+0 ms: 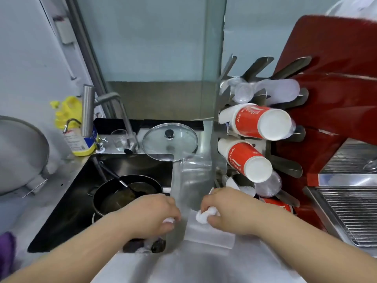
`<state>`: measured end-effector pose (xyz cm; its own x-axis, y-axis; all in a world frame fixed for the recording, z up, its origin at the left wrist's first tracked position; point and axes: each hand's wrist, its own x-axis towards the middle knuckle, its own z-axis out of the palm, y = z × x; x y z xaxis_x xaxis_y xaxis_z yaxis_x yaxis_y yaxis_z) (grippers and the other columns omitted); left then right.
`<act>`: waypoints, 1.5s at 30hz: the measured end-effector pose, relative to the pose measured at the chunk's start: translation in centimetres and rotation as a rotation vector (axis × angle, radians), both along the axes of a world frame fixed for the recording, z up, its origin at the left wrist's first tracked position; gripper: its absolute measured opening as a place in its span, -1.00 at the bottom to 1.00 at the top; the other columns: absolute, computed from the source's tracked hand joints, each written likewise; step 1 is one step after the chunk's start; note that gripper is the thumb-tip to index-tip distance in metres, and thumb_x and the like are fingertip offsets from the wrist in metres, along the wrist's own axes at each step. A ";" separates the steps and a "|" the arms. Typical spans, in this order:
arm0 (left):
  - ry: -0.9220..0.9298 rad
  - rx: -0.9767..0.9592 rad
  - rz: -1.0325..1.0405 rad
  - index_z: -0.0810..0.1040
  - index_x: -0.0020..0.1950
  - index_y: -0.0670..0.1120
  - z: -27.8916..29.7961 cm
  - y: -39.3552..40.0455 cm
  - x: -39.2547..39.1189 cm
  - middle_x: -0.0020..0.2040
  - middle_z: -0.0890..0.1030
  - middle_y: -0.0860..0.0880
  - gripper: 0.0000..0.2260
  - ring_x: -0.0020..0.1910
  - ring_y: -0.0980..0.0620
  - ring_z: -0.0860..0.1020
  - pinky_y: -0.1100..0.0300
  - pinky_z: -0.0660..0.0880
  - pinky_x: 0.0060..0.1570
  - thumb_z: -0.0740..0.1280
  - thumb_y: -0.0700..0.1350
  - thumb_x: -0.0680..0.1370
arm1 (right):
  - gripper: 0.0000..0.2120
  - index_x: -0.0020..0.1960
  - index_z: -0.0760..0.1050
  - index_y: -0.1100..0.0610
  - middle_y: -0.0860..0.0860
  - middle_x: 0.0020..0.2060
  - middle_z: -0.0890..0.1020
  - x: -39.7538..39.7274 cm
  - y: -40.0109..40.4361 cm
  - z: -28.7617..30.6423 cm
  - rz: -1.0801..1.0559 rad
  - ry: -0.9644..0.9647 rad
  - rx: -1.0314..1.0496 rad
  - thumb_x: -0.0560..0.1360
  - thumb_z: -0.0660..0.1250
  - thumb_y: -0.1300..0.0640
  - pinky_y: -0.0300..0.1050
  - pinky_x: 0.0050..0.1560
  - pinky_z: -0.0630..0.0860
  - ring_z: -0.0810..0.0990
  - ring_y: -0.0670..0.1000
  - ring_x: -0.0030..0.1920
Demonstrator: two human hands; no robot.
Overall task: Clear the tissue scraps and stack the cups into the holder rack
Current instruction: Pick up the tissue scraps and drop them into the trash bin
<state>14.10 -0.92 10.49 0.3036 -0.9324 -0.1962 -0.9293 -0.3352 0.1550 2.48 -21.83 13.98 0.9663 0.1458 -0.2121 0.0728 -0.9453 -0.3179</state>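
My left hand (158, 214) is closed around a small white tissue scrap (169, 220) at the sink's right edge. My right hand (230, 209) grips a crumpled white tissue wad (204, 215) over a flat white tissue sheet (208, 233) lying on the steel counter. To the right stands a metal cup holder rack (287, 168) with prongs. It holds two stacks of red-and-white paper cups (255, 123) (243, 160), clear plastic cups (244, 92) up top and another clear cup (267, 186) lower down. A clear plastic sleeve (191, 176) lies on the counter behind my hands.
A black sink (67, 201) on the left holds a dark frying pan (122, 193). A glass pot lid (170, 140), a drinking glass (120, 139), the faucet (87, 111) and a yellow soap bottle (79, 139) sit behind it. A red machine (336, 99) and drip grate (350, 211) stand right.
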 end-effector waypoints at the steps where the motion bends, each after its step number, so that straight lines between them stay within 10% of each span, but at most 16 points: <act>1: -0.014 -0.004 0.016 0.52 0.25 0.16 0.6 0.3 0.5 0.18 0.52 0.10 -0.74 0.20 0.04 0.47 0.10 0.45 0.16 0.21 0.05 0.57 | -0.74 0.16 0.51 -0.10 -0.05 0.06 0.54 0.7 0.4 0.3 0.005 -0.030 -0.006 0.49 0.24 0.04 -0.12 0.06 0.45 0.49 0.00 0.10; 16: -0.069 -0.052 0.545 0.29 0.47 0.16 5.6 4.1 -1.1 0.32 0.43 0.09 -0.52 0.26 0.04 0.47 0.24 0.38 0.19 0.30 0.03 0.56 | -0.78 -0.01 0.49 -0.07 -0.06 -0.12 0.54 7.5 2.1 2.2 0.173 -0.129 -0.048 0.44 0.14 -0.08 0.04 -0.05 0.54 0.52 0.05 -0.05; 38: -0.094 -0.079 0.917 0.55 0.26 0.12 3.8 16.1 -12.7 0.16 0.63 0.10 -0.71 0.16 0.02 0.48 0.02 0.44 0.20 0.30 0.04 0.54 | -0.81 -0.23 0.42 -0.03 -0.11 -0.36 0.39 5.2 13.4 1.2 0.552 -0.106 -0.026 0.52 0.20 -0.06 -0.13 -0.33 0.31 0.46 0.02 -0.20; 45: 0.038 -0.143 1.083 0.53 0.30 0.12 -0.9 23.3 -16.4 0.25 0.58 0.10 -0.70 0.25 0.04 0.50 0.15 0.41 0.23 0.31 -0.06 0.57 | -0.78 0.09 0.53 -0.01 -0.01 -0.04 0.57 3.2 22.6 -2.5 0.681 -0.027 -0.029 0.52 0.17 0.04 -0.13 -0.15 0.37 0.51 0.06 -0.01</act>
